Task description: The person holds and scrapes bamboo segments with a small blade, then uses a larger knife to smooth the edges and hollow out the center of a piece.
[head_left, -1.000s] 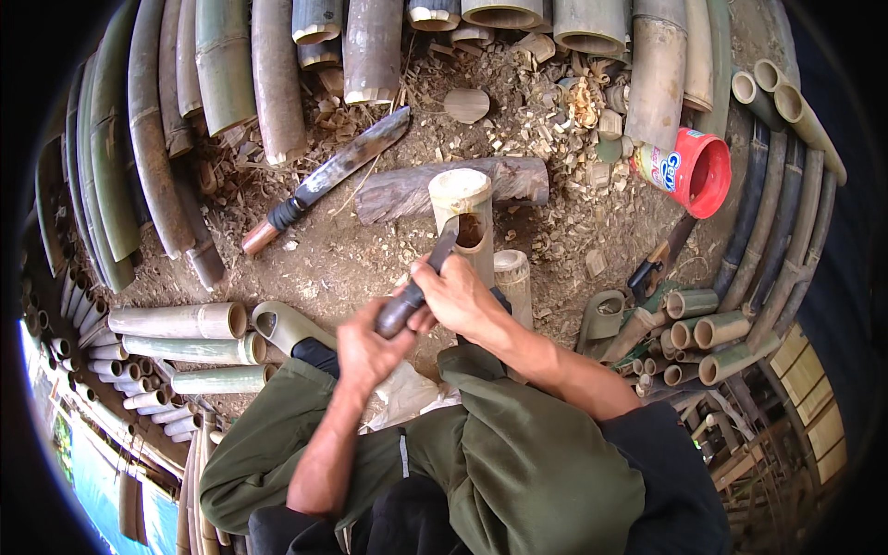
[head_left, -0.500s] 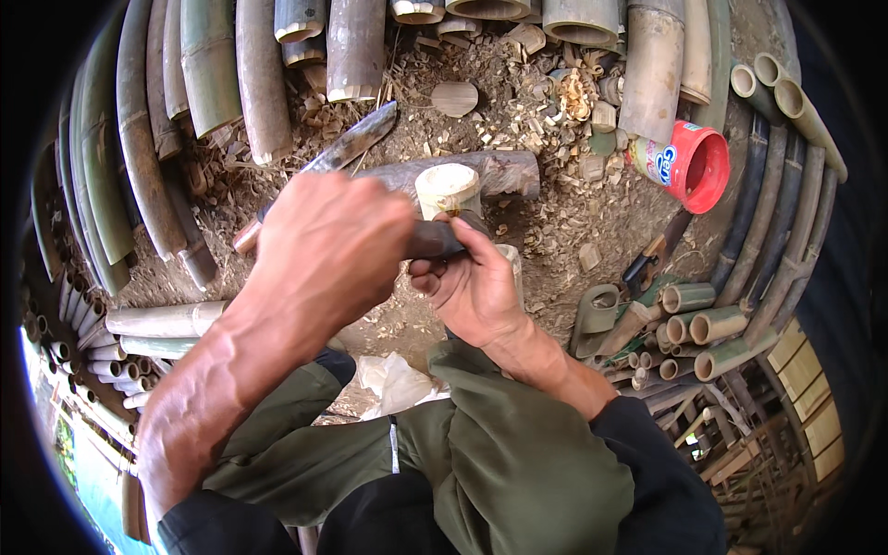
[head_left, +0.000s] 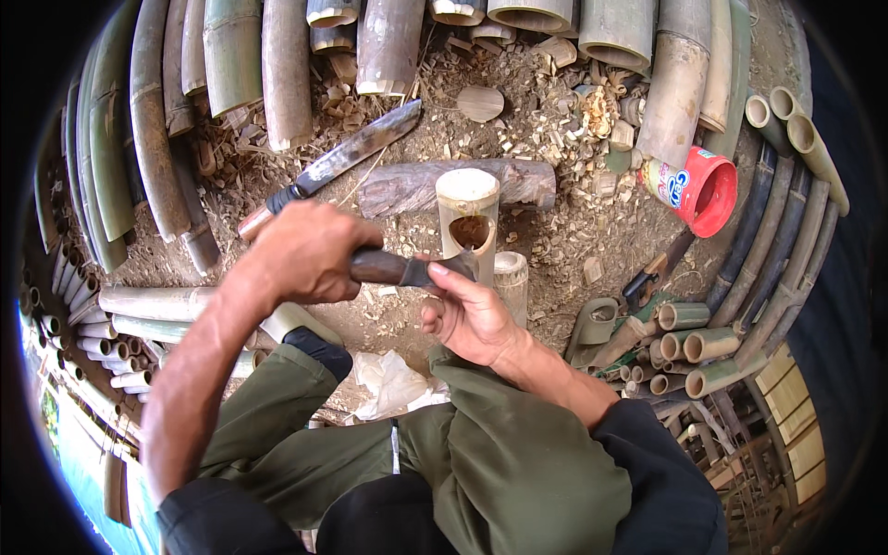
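Note:
A dark-handled knife (head_left: 381, 266) lies crosswise in front of me. My left hand (head_left: 310, 252) is closed round the end of its handle. My right hand (head_left: 474, 313) pinches the other end, thumb and fingers at the start of the short dark blade. Just beyond the blade an upright bamboo tube (head_left: 467, 188) with a pale cut top has a rounded opening in its near side. I cannot tell whether the blade touches the tube. A shorter bamboo piece (head_left: 511, 287) stands beside it, to the right.
Behind the tube lies a log (head_left: 398, 190), with a machete (head_left: 361, 143) left of it on chip-strewn ground. Bamboo poles (head_left: 287, 79) line the far side and both flanks. A red tub (head_left: 712, 194) lies at the right, near a sandal (head_left: 592, 324).
My left hand has moved left and down, uncovering the knife's handle. The tube's side opening now shows. The whole scene has shifted slightly right with the head's motion.

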